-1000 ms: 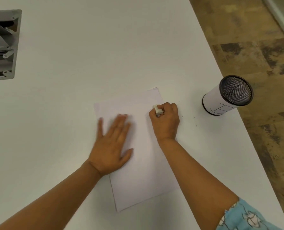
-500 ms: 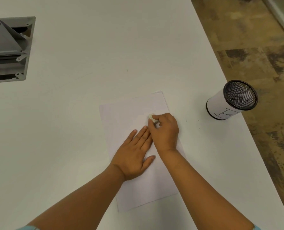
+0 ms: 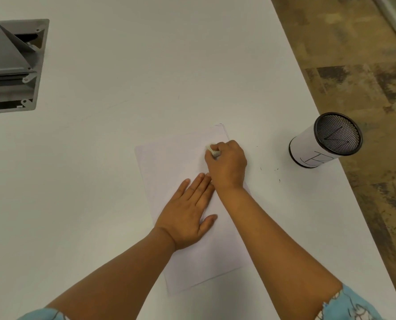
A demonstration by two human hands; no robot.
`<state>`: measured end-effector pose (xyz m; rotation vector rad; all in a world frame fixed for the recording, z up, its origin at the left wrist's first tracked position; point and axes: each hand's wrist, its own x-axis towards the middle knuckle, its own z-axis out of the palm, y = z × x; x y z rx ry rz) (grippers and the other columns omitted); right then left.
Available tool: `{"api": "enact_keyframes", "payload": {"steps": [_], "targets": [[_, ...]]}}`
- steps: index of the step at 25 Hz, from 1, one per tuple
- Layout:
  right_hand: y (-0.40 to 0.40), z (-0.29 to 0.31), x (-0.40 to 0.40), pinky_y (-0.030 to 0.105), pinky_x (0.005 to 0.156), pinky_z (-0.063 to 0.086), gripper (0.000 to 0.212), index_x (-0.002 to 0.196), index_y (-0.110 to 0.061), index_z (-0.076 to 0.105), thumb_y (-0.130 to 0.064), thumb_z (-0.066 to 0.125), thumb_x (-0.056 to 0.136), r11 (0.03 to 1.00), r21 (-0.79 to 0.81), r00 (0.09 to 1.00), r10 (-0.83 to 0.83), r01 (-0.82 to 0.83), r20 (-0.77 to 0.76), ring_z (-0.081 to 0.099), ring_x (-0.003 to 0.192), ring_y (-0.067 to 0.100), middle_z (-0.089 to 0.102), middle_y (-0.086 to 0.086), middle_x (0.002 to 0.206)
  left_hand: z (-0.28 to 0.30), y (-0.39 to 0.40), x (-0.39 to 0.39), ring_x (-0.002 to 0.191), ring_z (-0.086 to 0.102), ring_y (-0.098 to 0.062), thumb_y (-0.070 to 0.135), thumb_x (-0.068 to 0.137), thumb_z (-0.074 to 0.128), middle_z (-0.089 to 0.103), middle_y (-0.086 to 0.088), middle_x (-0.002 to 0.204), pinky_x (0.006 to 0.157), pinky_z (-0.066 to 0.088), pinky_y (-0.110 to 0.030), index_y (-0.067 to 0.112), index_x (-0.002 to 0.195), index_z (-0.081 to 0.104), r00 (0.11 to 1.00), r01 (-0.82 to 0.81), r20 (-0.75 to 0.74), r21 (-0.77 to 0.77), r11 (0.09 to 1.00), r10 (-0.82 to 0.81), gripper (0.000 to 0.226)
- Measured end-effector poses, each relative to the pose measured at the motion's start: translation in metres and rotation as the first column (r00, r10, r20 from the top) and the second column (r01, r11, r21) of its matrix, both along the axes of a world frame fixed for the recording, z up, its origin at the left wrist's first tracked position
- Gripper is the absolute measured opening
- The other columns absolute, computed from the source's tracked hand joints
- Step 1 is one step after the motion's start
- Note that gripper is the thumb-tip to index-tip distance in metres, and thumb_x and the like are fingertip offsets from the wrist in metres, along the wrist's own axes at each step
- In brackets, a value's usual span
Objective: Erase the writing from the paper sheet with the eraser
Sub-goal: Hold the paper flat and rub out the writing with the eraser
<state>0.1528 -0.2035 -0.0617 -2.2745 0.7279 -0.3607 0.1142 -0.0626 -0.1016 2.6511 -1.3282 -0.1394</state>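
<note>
A white paper sheet point(image 3: 176, 162) lies on the white table point(image 3: 123, 65), slightly turned. My right hand point(image 3: 227, 167) pinches a small pale eraser point(image 3: 212, 150) and holds it down on the sheet's upper right part. My left hand point(image 3: 187, 213) lies flat on the middle of the sheet, fingers straight, its fingertips touching my right wrist. I can make out no writing on the visible paper; the area under my hands is hidden.
A mesh pen cup point(image 3: 324, 144) wrapped in white paper stands near the table's right edge. Small dark eraser crumbs point(image 3: 269, 172) dot the table between cup and sheet. A grey metal floor-box hatch point(image 3: 12, 65) sits at the far left. Patterned floor point(image 3: 365, 54) lies beyond the edge.
My left hand slid right across the sheet until it met my right wrist. My right hand with the eraser shifted slightly left and back over the sheet's upper right part.
</note>
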Motion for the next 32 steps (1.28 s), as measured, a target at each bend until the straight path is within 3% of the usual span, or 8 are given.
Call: {"api": "enact_keyframes", "payload": {"steps": [5,10,13,17,25,30,32], "targets": [[0.009,0.000,-0.024,0.028,0.074,0.050,0.018,0.095,-0.007,0.067,-0.018,0.064,0.082,1.000,0.001,0.999,0.030,-0.030,-0.018,0.060,0.087,0.023,0.064,0.011,0.095,0.001,-0.002,0.000,0.143,0.015,-0.022,0.052,0.097,0.018,0.020,-0.009,0.152,0.113,0.011,-0.037,0.008,0.147,0.021,1.000,0.004,0.004,-0.014,1.000,-0.004,0.066],[-0.006,0.005,0.002,0.020,0.071,0.042,0.019,0.097,-0.006,0.067,-0.019,0.064,0.083,0.996,0.033,0.995,-0.082,0.084,-0.049,0.060,0.088,0.023,0.064,0.012,0.098,-0.001,-0.001,0.000,0.143,0.015,-0.021,0.053,0.097,0.017,0.018,-0.007,0.154,0.113,0.012,-0.037,0.011,0.148,0.014,1.000,-0.006,-0.010,-0.021,1.000,0.006,0.066],[0.000,0.002,-0.028,0.021,0.068,0.043,0.020,0.095,-0.005,0.067,-0.020,0.065,0.082,0.992,0.003,0.992,-0.122,0.122,-0.022,0.061,0.084,0.023,0.064,0.013,0.094,-0.001,0.000,-0.001,0.144,0.014,-0.021,0.053,0.097,0.018,0.017,-0.007,0.155,0.113,0.012,-0.037,0.011,0.149,0.015,1.000,-0.006,-0.020,-0.017,1.000,0.006,0.067],[-0.020,0.006,0.004,0.022,0.069,0.043,0.020,0.095,-0.005,0.068,-0.019,0.066,0.081,0.985,0.027,0.985,-0.167,0.168,-0.050,0.062,0.086,0.026,0.066,0.014,0.097,-0.002,0.000,0.000,0.144,0.013,-0.021,0.052,0.097,0.018,0.016,-0.006,0.156,0.113,0.012,-0.037,0.012,0.149,0.015,1.000,0.004,-0.031,-0.015,1.000,-0.005,0.067],[-0.008,0.006,-0.020,0.024,0.067,0.043,0.017,0.092,-0.007,0.067,-0.020,0.066,0.081,0.999,-0.022,0.999,-0.037,0.036,-0.033,0.060,0.082,0.023,0.064,0.012,0.093,0.001,-0.001,0.000,0.144,0.010,-0.021,0.054,0.096,0.014,0.014,-0.006,0.156,0.113,0.008,-0.037,0.013,0.149,0.012,0.998,0.011,-0.060,0.006,1.000,-0.010,0.067],[-0.021,0.007,0.000,0.027,0.072,0.049,0.018,0.093,-0.007,0.066,-0.020,0.066,0.080,0.988,0.051,0.989,-0.146,0.147,-0.014,0.061,0.085,0.025,0.064,0.013,0.096,0.002,0.001,0.000,0.144,0.010,-0.020,0.054,0.096,0.014,0.012,-0.005,0.156,0.114,0.006,-0.036,0.013,0.150,0.013,0.996,0.014,-0.088,0.020,1.000,-0.012,0.067],[-0.016,0.008,-0.009,0.028,0.072,0.051,0.017,0.092,-0.008,0.065,-0.021,0.067,0.080,0.992,0.087,0.995,-0.096,0.095,0.008,0.060,0.081,0.021,0.063,0.011,0.093,0.008,0.001,0.000,0.145,0.009,-0.019,0.055,0.096,0.012,0.011,-0.004,0.157,0.116,0.003,-0.035,0.013,0.149,0.014,0.991,0.015,-0.135,-0.028,0.999,-0.019,0.068]]}}
